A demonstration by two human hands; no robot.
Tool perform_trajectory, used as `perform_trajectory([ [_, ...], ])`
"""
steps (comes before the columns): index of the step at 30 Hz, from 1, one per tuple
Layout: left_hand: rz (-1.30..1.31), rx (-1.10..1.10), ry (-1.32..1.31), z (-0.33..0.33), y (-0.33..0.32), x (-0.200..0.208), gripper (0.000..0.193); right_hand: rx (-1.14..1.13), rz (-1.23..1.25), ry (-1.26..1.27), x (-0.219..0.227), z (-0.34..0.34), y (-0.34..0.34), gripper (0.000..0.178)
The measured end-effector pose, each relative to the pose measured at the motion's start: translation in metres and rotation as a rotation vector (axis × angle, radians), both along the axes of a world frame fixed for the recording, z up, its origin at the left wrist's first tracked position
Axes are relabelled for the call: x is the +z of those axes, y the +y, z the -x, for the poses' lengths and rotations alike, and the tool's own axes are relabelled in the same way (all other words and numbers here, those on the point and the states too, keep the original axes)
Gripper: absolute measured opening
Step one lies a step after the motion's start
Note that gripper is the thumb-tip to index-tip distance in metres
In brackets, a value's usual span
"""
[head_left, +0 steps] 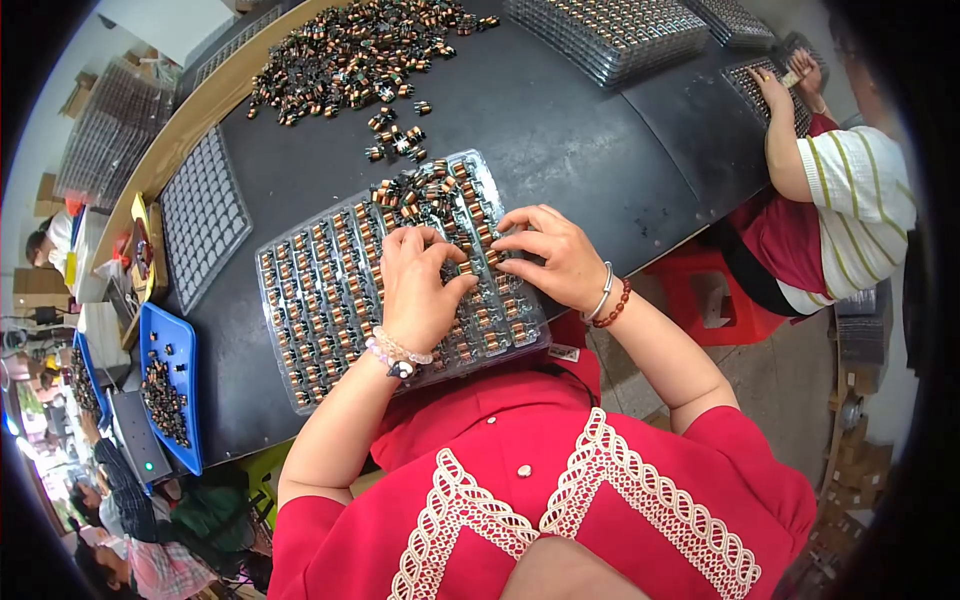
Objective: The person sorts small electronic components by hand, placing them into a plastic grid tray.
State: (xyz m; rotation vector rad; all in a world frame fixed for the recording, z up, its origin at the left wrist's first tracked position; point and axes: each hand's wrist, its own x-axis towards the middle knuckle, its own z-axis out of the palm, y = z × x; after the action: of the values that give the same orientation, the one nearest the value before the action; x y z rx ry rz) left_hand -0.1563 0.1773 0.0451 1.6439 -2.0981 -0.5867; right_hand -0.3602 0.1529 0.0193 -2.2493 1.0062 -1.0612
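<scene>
Coils point(425, 192) heaped at far end of clear tray point(485, 180), counter's point(570, 150) near edge. Left hand point(422, 290): fingers curled; right hand point(560, 262): fingers part-open, both over tray; can't tell if either pinches one. I'd seat each squarely in its pocket, unforced.

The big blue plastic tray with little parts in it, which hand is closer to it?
Left. The left hand is right of the blue tray, over a clear plastic tray of copper-coloured coils; the right hand is farther right.
</scene>
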Motion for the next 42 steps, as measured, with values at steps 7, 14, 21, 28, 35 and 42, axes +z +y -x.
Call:
perform_trajectory([
  [7, 0.288, -0.041, -0.072, 0.005, 0.007, -0.005, 0.011, -0.039, 0.327, 0.207, 0.000, -0.006, 0.011, 0.016],
  [14, 0.406, -0.026, -0.131, 0.012, 0.015, -0.010, 0.009, -0.134, 0.334, 0.177, -0.004, -0.008, 0.014, 0.014],
  [21, 0.371, -0.180, -0.159, 0.005, 0.008, -0.005, 0.008, -0.068, 0.342, 0.253, 0.006, -0.005, 0.010, 0.012],
  [28, 0.465, 0.010, -0.192, 0.005, -0.010, -0.013, 0.021, -0.062, 0.330, 0.277, 0.005, -0.004, 0.013, 0.010],
  [35, 0.355, 0.034, 0.054, 0.001, -0.010, -0.016, 0.019, -0.148, 0.208, 0.083, 0.012, -0.012, -0.009, 0.019],
  [42, -0.194, 0.244, 0.963, -0.005, -0.018, -0.007, 0.023, -0.203, 0.245, 0.242, -0.003, -0.049, -0.058, 0.025],
])
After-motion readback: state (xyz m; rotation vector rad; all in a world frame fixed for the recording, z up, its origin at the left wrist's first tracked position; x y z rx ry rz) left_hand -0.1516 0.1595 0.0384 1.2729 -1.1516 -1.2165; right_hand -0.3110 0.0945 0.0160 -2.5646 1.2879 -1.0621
